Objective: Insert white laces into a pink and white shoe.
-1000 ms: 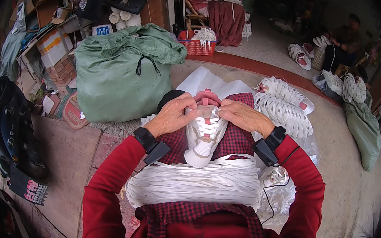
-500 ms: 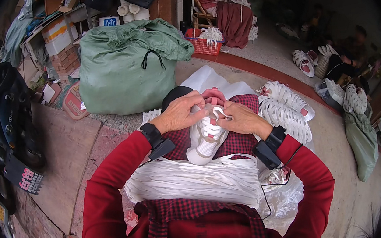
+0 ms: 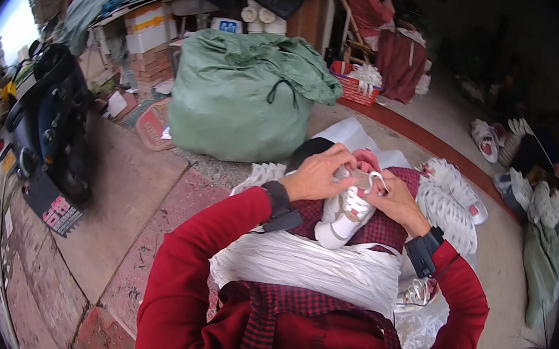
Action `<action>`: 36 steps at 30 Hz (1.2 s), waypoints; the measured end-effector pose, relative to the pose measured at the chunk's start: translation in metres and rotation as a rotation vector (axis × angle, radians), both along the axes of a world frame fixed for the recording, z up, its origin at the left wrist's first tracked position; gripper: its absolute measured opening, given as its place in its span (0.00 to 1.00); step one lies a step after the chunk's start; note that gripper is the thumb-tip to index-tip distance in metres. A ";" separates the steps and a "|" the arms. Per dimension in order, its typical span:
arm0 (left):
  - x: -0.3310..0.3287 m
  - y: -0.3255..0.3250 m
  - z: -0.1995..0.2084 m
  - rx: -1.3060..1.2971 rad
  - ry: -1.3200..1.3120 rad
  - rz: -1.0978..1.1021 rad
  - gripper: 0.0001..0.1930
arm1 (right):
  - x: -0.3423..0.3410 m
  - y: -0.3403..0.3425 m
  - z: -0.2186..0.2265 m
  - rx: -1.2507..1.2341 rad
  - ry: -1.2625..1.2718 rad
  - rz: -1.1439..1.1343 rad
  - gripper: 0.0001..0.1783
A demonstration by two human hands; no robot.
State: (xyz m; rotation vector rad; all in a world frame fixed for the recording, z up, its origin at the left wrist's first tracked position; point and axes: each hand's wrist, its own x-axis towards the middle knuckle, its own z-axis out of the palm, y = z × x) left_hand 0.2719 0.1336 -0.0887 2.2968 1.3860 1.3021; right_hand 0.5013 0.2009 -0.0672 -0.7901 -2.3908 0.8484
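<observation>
Beyond a thick bundle of flat white laces (image 3: 304, 268), a white-and-beige shoe with pink lining (image 3: 338, 228) lies over red-and-black checked cloth (image 3: 386, 232), toe toward the wearer, long axis slanting away rightward. The right hand (image 3: 396, 200) pinches a looped white lace (image 3: 377, 176); the left hand (image 3: 321, 174) bends over the opening (its grip I cannot tell). Farther, bold pink lettering (image 3: 62, 214) marks a black scooter flap (image 3: 36, 194).

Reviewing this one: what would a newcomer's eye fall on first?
Probably the bulging green sack at upper centre, the bulkiest thing there. Then the white shoe just right of centre, with the left hand and right hand at its laced top. Below it, a thick white bundle of strands spans the lap.
</observation>
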 end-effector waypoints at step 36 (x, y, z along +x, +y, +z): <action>-0.072 -0.011 0.004 0.385 0.696 0.122 0.06 | 0.089 -0.021 0.006 0.697 -0.039 -0.148 0.04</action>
